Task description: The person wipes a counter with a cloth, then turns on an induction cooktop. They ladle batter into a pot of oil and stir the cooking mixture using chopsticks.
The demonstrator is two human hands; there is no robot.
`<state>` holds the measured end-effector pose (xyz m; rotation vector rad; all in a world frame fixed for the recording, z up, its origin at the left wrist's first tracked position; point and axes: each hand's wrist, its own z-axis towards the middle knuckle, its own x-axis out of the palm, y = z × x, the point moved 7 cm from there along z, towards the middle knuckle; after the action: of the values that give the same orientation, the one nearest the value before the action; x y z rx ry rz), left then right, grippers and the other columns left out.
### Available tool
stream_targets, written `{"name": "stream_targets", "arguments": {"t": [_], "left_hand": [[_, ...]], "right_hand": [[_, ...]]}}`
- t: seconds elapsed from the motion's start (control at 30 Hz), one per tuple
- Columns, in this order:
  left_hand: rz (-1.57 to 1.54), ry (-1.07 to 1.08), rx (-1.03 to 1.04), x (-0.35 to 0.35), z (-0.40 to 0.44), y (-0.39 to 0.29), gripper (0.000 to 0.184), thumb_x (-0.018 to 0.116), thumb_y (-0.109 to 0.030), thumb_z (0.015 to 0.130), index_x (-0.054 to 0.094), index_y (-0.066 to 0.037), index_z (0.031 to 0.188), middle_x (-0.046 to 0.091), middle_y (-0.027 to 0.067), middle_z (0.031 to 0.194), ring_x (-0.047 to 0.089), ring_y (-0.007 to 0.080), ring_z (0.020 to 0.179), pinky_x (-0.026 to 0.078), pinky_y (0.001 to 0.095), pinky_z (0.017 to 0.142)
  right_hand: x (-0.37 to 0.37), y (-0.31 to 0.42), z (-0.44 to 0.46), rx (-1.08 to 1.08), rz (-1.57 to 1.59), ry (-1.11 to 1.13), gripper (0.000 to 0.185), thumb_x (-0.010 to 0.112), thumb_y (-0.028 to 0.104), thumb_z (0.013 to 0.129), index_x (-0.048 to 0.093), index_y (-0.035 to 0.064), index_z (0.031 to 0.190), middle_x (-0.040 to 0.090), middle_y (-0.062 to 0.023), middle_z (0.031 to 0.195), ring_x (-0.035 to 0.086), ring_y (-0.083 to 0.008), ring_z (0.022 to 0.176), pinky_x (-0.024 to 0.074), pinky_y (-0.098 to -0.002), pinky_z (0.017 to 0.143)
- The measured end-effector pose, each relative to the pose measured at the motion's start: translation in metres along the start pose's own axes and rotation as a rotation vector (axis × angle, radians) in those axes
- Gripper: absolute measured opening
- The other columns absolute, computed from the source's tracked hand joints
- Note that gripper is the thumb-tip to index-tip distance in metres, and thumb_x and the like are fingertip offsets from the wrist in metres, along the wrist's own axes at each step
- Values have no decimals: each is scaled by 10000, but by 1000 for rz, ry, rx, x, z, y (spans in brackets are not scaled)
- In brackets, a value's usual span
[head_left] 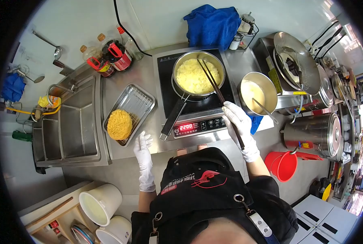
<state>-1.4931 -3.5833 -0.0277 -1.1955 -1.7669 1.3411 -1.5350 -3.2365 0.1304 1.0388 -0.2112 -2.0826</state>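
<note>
My right hand [239, 124], in a white glove, is wrapped round a pair of long dark chopsticks [212, 81]. Their tips reach into a pot [178, 90] on the induction cooker [164, 67], where pale yellow, bubbling food [193, 77] fills the inside. My left hand [143, 148], gloved too, hangs at the counter edge with its fingers stretched out and holding nothing. Just beyond it lies a metal tray [143, 97] with a wire rack. On the tray's near end rests a round, golden, crumb-textured cake [119, 124]. The cooker's display reads 2200.
Right of the cooker stands a saucepan [271, 86] of pale liquid with a ladle [265, 106] in it. A sink [80, 136] is at left, sauce bottles [118, 57] behind. Blue cloth [212, 26] hangs at the back. A red bucket [281, 164] stands low at right.
</note>
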Motion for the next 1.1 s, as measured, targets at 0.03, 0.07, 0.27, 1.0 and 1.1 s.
{"name": "stream_targets", "arguments": {"t": [0.03, 0.07, 0.27, 1.0, 1.1], "left_hand": [[-6, 0, -5, 0, 1, 1, 406, 428, -330, 963, 531, -9, 1190, 621, 109, 987, 598, 142, 812, 469, 252, 725], [-5, 2, -5, 1, 1, 2, 406, 428, -330, 963, 531, -9, 1190, 621, 109, 987, 598, 142, 812, 469, 252, 725], [-6, 9, -10, 5, 2, 2, 405, 426, -330, 964, 530, -11, 1191, 620, 109, 988, 596, 144, 816, 468, 255, 729], [-20, 67, 20, 41, -5, -22, 365, 437, -309, 961, 541, -35, 1179, 609, 91, 1003, 582, 136, 852, 459, 265, 763], [5, 107, 95, 54, -2, -29, 344, 458, -282, 957, 534, -36, 1186, 600, 80, 1009, 573, 124, 874, 449, 258, 783]], "right_hand": [[-1, 0, 0, 1, -1, 0, 319, 665, -40, 708, 620, 21, 1017, 619, -160, 1031, 616, -294, 948, 512, -341, 815], [-4, 0, 1, 8, 15, -16, 318, 665, -41, 708, 620, 19, 1017, 621, -161, 1028, 617, -293, 947, 511, -340, 814], [-23, 1, -6, 90, 27, -86, 283, 659, -46, 718, 638, 14, 994, 630, -174, 1019, 627, -290, 929, 501, -333, 820], [-29, -106, -104, 975, 1182, -883, 300, 545, 226, 912, 528, -4, 1104, 576, -116, 1097, 537, -209, 1058, 422, -385, 967], [-27, -104, -105, 976, 1193, -905, 275, 543, 203, 911, 536, -10, 1085, 582, -114, 1081, 542, -205, 1049, 430, -384, 960]]}}
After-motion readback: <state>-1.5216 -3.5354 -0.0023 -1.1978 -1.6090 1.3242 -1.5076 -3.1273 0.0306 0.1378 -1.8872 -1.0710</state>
